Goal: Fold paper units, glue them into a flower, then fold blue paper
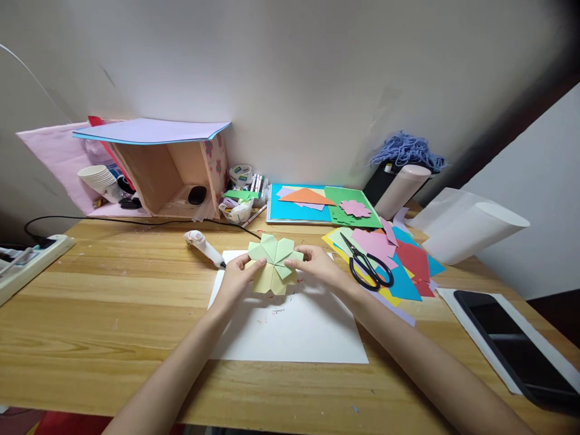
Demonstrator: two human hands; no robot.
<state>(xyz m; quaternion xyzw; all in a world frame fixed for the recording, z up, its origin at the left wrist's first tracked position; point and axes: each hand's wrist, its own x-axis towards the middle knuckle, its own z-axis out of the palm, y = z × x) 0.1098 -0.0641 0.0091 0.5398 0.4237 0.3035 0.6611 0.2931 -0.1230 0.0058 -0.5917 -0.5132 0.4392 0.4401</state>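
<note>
The left hand [238,273] and right hand [317,266] are pinching the paper flower [274,264] from both sides, its probably light, easily creased petals calling for gentle holds near the centre.

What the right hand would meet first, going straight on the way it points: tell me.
The right hand points at the green and yellow folded paper in its grip, so that comes first; across it, probably the left hand, though depth is unclear.

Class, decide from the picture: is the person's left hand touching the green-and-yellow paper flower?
Touching. The head view shows the left hand gripping the paper flower at its left side, thumb laid over the petals.
</note>
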